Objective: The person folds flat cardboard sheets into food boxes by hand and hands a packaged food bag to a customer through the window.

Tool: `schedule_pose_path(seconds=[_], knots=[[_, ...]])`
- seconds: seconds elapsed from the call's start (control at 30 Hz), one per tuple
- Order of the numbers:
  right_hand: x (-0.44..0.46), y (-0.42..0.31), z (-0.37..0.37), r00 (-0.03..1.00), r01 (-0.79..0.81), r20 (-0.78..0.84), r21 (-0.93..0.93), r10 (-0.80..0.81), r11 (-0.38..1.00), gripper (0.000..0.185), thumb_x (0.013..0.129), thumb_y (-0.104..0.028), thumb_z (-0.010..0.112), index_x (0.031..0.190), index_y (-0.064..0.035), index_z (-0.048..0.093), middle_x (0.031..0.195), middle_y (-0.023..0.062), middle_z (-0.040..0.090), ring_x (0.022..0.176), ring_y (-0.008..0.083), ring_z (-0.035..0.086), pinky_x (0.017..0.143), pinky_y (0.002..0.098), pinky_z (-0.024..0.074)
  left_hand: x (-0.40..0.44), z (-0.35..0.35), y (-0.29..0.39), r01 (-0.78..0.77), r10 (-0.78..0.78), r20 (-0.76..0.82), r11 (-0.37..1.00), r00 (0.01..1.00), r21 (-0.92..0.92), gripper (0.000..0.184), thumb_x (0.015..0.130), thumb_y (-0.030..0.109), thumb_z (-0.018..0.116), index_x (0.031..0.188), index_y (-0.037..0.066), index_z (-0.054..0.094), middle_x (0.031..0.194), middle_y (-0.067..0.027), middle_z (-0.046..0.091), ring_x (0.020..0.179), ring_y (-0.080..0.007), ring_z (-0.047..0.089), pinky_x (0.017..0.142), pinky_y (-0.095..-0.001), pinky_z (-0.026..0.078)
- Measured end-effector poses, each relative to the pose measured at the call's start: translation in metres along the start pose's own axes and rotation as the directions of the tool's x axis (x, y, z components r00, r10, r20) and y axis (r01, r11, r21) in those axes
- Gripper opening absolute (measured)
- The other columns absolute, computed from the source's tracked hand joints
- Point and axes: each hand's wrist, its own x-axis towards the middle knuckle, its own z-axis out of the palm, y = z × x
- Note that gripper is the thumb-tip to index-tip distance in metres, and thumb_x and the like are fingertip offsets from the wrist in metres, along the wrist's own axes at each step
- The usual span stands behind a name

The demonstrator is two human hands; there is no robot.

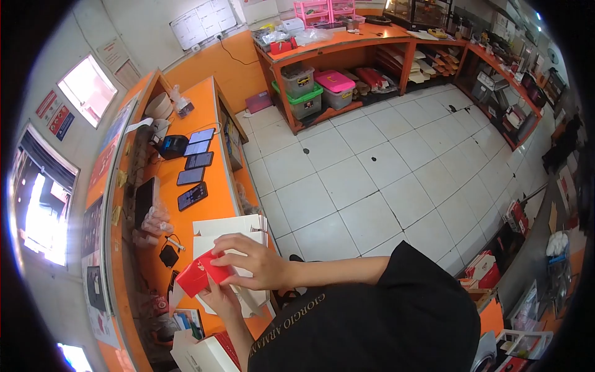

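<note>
Both of my hands are on a red folded-card box (193,280) with a small pale print, held over the counter. My right hand (248,259) grips its upper edge, thumb and fingers pinching a red flap. From below, my left hand (222,299) holds the box, its thumb against the card; some of its fingers are hidden. Beneath the hands lies a stack of white flat cartons (229,227). Another white and red carton (204,353) sits close to my left forearm.
Several phones (193,196) lie along the orange counter (180,221), near a black printer (173,147) and stacked plastic cups (155,222). Across the tiled floor (353,180) stands an orange shelf unit (347,43) with storage bins (304,102). More folded cartons (482,270) are at right.
</note>
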Motion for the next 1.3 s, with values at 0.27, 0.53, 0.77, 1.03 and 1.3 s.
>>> schedule_pose_path(seconds=[0.27, 0.53, 0.77, 1.03, 1.3], knots=[[0.001, 0.001, -0.004, 0.999, 0.041, 0.005, -0.089, -0.040, 0.995, 0.029, 0.071, -0.015, 0.071, 0.097, -0.0050, 0.062, 0.099, 0.0074, 0.058, 0.096, 0.0253, 0.054, 0.081, 0.0346, 0.0466, -0.005, -0.009, 0.003, 0.104, -0.096, 0.097, 0.991, 0.991, -0.082, 0.027, 0.093, 0.019, 0.051, 0.107, -0.003, 0.051, 0.107, -0.0117, 0.057, 0.095, -0.0170, 0.057, 0.082, -0.0282, 0.047], [-0.009, 0.000, -0.012, 0.985, 0.163, 0.100, -0.227, -0.143, 0.960, 0.024, 0.064, -0.010, 0.073, 0.085, -0.0082, 0.063, 0.096, 0.0030, 0.065, 0.089, 0.0251, 0.058, 0.076, 0.0332, 0.0466, -0.008, 0.014, 0.038, 0.114, -0.120, 0.059, 0.989, 0.991, 0.094, 0.013, 0.087, 0.005, 0.056, 0.099, -0.001, 0.059, 0.088, -0.0030, 0.061, 0.078, -0.0088, 0.057, 0.068, -0.0221, 0.048], [-0.002, -0.003, -0.003, 0.996, 0.080, 0.059, -0.331, -0.064, 0.940, 0.020, 0.067, -0.012, 0.071, 0.084, -0.0062, 0.063, 0.104, 0.0043, 0.060, 0.096, 0.0265, 0.053, 0.077, 0.0364, 0.0457, -0.020, 0.026, 0.034, 0.103, -0.107, 0.204, 0.994, 0.973, 0.028, 0.042, 0.081, -0.005, 0.058, 0.121, -0.002, 0.045, 0.121, -0.0099, 0.050, 0.104, -0.0141, 0.052, 0.085, -0.0265, 0.045], [0.004, 0.003, -0.018, 0.950, 0.094, 0.308, -0.110, -0.056, 0.989, 0.011, 0.069, -0.008, 0.070, 0.072, -0.0029, 0.061, 0.105, 0.0079, 0.058, 0.098, 0.0281, 0.053, 0.082, 0.0369, 0.0452, -0.020, -0.010, 0.043, 0.399, -0.343, 0.590, 0.916, 0.731, 0.038, 0.048, 0.086, -0.004, 0.048, 0.132, 0.001, 0.034, 0.126, -0.0099, 0.046, 0.117, -0.0182, 0.046, 0.095, -0.0315, 0.040], [0.012, 0.023, -0.028, 0.941, -0.147, 0.319, 0.093, 0.111, 0.985, 0.041, 0.078, -0.010, 0.064, 0.115, -0.0033, 0.048, 0.117, 0.0132, 0.053, 0.109, 0.0306, 0.051, 0.095, 0.0392, 0.0383, -0.027, -0.003, 0.077, 0.426, -0.573, 0.578, 0.819, 0.582, 0.384, 0.036, 0.089, 0.014, 0.053, 0.121, -0.001, 0.044, 0.103, -0.0119, 0.057, 0.097, -0.0182, 0.057, 0.081, -0.0311, 0.044]])
